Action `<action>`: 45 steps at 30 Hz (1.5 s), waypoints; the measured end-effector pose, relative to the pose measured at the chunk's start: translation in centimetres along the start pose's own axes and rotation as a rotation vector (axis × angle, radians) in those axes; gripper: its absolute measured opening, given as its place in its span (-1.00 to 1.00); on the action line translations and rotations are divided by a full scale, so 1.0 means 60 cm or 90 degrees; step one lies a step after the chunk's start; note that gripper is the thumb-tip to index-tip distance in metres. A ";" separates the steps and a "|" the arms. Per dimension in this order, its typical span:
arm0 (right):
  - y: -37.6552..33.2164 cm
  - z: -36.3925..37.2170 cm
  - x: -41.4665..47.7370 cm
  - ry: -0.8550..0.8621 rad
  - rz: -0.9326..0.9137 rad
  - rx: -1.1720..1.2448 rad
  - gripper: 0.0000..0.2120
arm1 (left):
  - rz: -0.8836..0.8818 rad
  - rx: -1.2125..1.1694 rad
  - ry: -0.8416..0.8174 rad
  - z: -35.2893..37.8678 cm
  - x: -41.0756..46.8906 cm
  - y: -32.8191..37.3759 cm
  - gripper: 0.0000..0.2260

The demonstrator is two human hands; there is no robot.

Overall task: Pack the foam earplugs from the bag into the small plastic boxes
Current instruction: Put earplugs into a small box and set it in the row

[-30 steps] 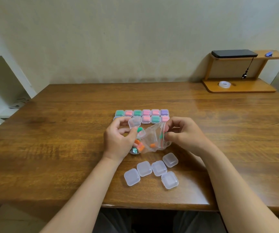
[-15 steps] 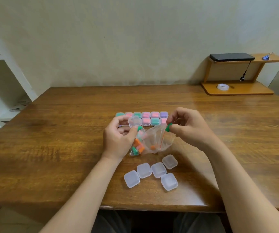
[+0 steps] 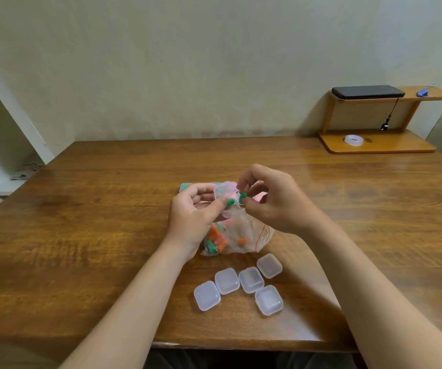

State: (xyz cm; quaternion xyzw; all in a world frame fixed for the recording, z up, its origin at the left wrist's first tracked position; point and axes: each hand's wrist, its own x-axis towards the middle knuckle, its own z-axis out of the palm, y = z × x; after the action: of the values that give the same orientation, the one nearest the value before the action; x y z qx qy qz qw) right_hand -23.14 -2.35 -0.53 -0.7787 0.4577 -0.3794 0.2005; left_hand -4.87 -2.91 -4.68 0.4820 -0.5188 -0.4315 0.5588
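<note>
Earplug [image 3: 242, 197], green: pinches it in right hand [image 3: 274, 205] thumb and forefinger, grips open box [image 3: 223, 193] in curled left hand [image 3: 192, 218] fingers, over bag [image 3: 244, 235] lying on table [image 3: 81, 235].

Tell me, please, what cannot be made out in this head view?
- Filled boxes: head view, mostly hidden behind the left hand and right hand; count unclear.
- Earplugs in the bag: head view, crumpled plastic and the left hand hide their number.
- Blue item on the shelf: head view, too small to identify.
</note>
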 end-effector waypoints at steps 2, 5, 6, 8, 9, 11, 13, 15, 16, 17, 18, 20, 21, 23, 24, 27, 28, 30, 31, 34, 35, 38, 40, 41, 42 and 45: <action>0.000 0.004 0.006 -0.014 -0.020 -0.025 -0.74 | -0.012 0.000 -0.009 -0.001 0.004 0.003 -0.76; 0.004 0.008 0.012 -0.021 -0.054 -0.048 -0.77 | -0.028 -0.007 -0.016 -0.003 0.012 0.001 -0.77; 0.007 0.011 0.013 -0.018 -0.063 -0.054 -0.79 | -0.031 -0.008 -0.019 -0.004 0.015 0.000 -0.78; 0.014 0.017 0.015 -0.009 -0.082 -0.071 -0.85 | -0.036 -0.012 -0.027 -0.006 0.019 -0.004 -0.81; 0.017 0.020 0.015 -0.005 -0.089 -0.078 -0.87 | -0.037 -0.016 -0.034 -0.007 0.021 -0.007 -0.84; 0.023 0.026 0.017 -0.008 -0.095 -0.079 -0.89 | -0.040 -0.033 -0.046 -0.008 0.022 -0.012 -0.88; 0.027 0.030 0.017 -0.018 -0.102 -0.083 -0.88 | -0.055 -0.064 -0.049 -0.009 0.022 -0.018 -0.87; 0.029 0.033 0.016 -0.027 -0.101 -0.092 -0.88 | -0.072 -0.089 -0.056 -0.008 0.021 -0.024 -0.84; 0.030 0.035 0.016 -0.029 -0.099 -0.092 -0.87 | -0.077 -0.095 -0.061 -0.008 0.020 -0.026 -0.83; 0.032 0.036 0.016 -0.032 -0.099 -0.089 -0.86 | -0.080 -0.100 -0.065 -0.008 0.019 -0.029 -0.81; 0.034 0.038 0.015 -0.036 -0.100 -0.087 -0.85 | -0.083 -0.106 -0.067 -0.009 0.018 -0.031 -0.80; 0.038 0.042 0.015 -0.039 -0.111 -0.088 -0.85 | -0.088 -0.121 -0.065 -0.010 0.017 -0.033 -0.80; 0.039 0.043 0.014 -0.039 -0.116 -0.090 -0.85 | -0.088 -0.127 -0.064 -0.011 0.017 -0.034 -0.80; 0.040 0.046 0.014 -0.037 -0.121 -0.091 -0.84 | -0.089 -0.137 -0.064 -0.012 0.018 -0.035 -0.82; 0.039 0.046 0.013 -0.035 -0.123 -0.090 -0.84 | -0.090 -0.139 -0.065 -0.013 0.018 -0.035 -0.83; 0.039 0.048 0.011 -0.019 -0.128 -0.078 -0.85 | -0.088 -0.136 -0.069 -0.014 0.018 -0.036 -0.82; 0.040 0.048 0.010 -0.013 -0.124 -0.067 -0.86 | -0.089 -0.138 -0.068 -0.013 0.018 -0.036 -0.83; 0.044 0.048 0.008 0.008 -0.109 -0.030 -0.86 | -0.094 -0.144 -0.065 -0.013 0.017 -0.034 -0.83; 0.046 0.047 0.007 0.022 -0.103 -0.020 -0.86 | -0.095 -0.147 -0.063 -0.013 0.017 -0.034 -0.84; 0.052 0.046 0.004 0.063 -0.110 -0.020 -0.81 | -0.105 -0.155 -0.060 -0.012 0.017 -0.033 -0.83; 0.053 0.045 0.003 0.073 -0.113 -0.018 -0.78 | -0.108 -0.159 -0.061 -0.012 0.017 -0.033 -0.82; 0.054 0.041 0.001 0.056 -0.098 -0.023 -0.60 | -0.111 -0.169 -0.070 -0.012 0.016 -0.031 -0.82; 0.055 0.039 -0.002 0.014 -0.068 -0.026 -0.44 | -0.114 -0.179 -0.075 -0.013 0.015 -0.029 -0.81; 0.055 0.038 -0.003 -0.007 -0.057 -0.025 -0.37 | -0.113 -0.182 -0.078 -0.014 0.014 -0.029 -0.81; 0.056 0.039 -0.004 -0.026 -0.050 -0.025 -0.32 | -0.111 -0.182 -0.083 -0.015 0.013 -0.029 -0.80; 0.057 0.042 -0.005 -0.050 -0.044 -0.031 -0.26 | -0.105 -0.176 -0.099 -0.016 0.012 -0.028 -0.76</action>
State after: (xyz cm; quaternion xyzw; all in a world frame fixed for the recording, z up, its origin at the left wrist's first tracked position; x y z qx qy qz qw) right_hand -23.19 -3.89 -4.50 -0.8129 0.4313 -0.3442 0.1861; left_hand -3.79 -3.81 -6.21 0.4067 -0.4545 -0.5794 0.5407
